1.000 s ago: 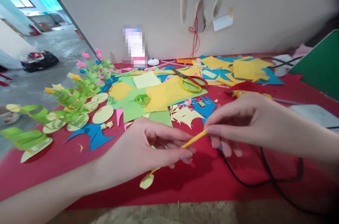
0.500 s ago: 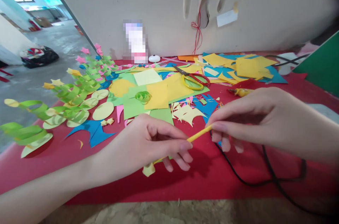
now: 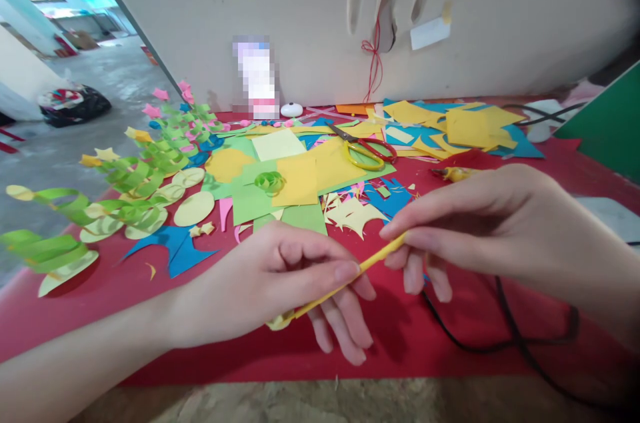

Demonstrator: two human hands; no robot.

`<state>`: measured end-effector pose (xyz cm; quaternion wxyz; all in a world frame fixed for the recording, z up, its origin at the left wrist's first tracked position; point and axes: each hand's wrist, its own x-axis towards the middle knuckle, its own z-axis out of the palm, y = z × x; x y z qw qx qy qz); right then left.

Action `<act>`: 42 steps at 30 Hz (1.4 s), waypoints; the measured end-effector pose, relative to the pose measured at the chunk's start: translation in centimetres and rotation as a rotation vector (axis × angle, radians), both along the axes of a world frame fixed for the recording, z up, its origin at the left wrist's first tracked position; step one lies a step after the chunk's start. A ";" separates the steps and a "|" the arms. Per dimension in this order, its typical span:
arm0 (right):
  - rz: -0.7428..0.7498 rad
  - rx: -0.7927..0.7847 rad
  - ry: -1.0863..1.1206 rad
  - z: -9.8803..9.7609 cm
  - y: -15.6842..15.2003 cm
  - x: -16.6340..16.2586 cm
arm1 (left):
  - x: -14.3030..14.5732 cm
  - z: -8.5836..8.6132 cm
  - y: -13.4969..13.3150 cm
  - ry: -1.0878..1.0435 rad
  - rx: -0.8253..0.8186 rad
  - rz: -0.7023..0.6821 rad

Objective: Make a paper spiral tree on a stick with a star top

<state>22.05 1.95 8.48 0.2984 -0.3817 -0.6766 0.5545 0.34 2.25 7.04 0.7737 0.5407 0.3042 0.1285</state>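
A thin rolled yellow paper stick (image 3: 350, 276) runs slantwise between my two hands above the red table cover (image 3: 150, 303). My left hand (image 3: 280, 283) pinches its lower part between thumb and forefinger, with the other fingers stretched out below. My right hand (image 3: 480, 223) pinches its upper end with thumb and forefinger. A pale yellow paper piece (image 3: 277, 323) hangs at the stick's lower end, partly hidden under my left hand.
Coloured paper sheets and scraps (image 3: 300, 176) cover the table's middle. Scissors with red and yellow handles (image 3: 367, 150) lie behind them. Green paper spirals on pale discs (image 3: 115, 203) stand at the left. A black cable (image 3: 505, 336) loops at the right. A wall rises behind.
My left hand's lower fingers have stretched out and the stick has tilted lower at its left end. My right hand has shifted slightly left along the stick.
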 end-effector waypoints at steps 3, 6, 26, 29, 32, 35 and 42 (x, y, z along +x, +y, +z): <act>0.006 -0.044 0.042 -0.1 0.0 -0.1 | 0.1 -0.1 0.1 0.050 0.039 0.005; 0.005 -0.090 0.066 -0.2 -0.1 -0.2 | 0.1 -0.1 0.2 0.081 0.064 -0.001; -0.120 -0.220 0.122 -0.3 -0.6 -1.1 | -0.5 -0.4 -0.5 0.381 1.116 0.199; -0.114 -0.178 0.139 -0.5 -0.6 -0.7 | -0.7 -0.3 -0.4 0.407 1.226 0.168; -0.101 -0.146 0.140 -0.4 -0.6 -0.3 | -0.5 0.3 -0.3 0.414 1.188 0.135; -0.075 -0.104 0.151 -0.1 -0.6 -0.1 | -0.1 1.1 -0.2 0.390 0.982 0.115; -0.028 -0.114 0.133 0.6 -0.8 0.1 | -0.1 1.6 0.0 0.229 0.549 -0.036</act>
